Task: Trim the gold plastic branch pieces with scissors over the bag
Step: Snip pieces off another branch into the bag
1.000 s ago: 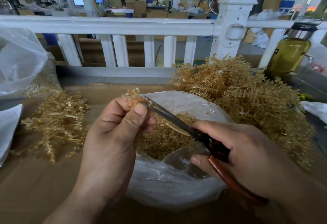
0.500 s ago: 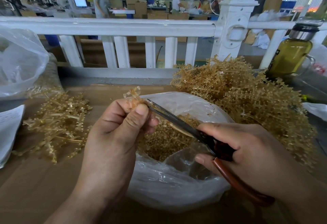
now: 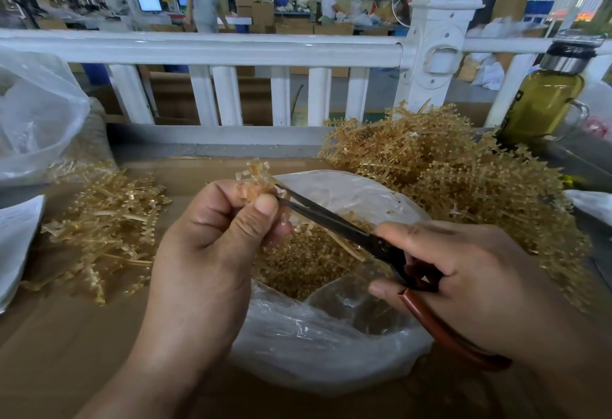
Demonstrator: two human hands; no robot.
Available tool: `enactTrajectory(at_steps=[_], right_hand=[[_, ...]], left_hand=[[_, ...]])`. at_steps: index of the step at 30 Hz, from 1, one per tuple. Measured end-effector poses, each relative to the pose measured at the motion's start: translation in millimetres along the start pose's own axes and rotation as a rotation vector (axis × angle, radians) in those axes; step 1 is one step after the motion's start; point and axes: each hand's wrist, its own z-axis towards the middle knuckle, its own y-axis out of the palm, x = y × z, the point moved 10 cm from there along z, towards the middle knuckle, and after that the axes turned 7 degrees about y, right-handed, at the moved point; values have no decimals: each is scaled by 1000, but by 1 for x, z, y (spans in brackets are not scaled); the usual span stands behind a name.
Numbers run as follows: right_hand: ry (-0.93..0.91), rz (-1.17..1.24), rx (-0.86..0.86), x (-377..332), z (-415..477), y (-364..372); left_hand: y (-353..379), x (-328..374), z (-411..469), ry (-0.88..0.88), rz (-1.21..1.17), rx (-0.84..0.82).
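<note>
No text, label, brand or number is legible on anything here.

- Branch pieces (image 3: 463, 180): translucent gold.
- Scissors (image 3: 331, 219): black blades, reddish-brown handles.
- Bag (image 3: 314, 352): clear, milky plastic.
- Bench (image 3: 66, 352): plain brown.
- Railing (image 3: 231, 50): white.
- Bottle (image 3: 543, 100): olive-yellow, silver collar.

2 bare forearms, left hand (image 3: 212, 246) and right hand (image 3: 463, 273) (no sleeves, gloves, rings visible).
</note>
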Motion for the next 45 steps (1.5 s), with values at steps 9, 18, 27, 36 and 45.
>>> enactTrajectory(at_steps=[9,18,27,36,45], right_hand=[[57,38,-58,1,-3,6],[92,7,-92,2,-2,6],[83,18,-79,4,-2,8],[67,64,-69,3,-2,8],[76,35,-38,1,-2,5]], left_hand=[[-2,2,3,-2,-30,-4],[-3,3,4,7,-22,-19],[-2,0,4,7,-39,-25],[2,0,2,4,-57,-44],[0,0,1,7,-57,-14]])
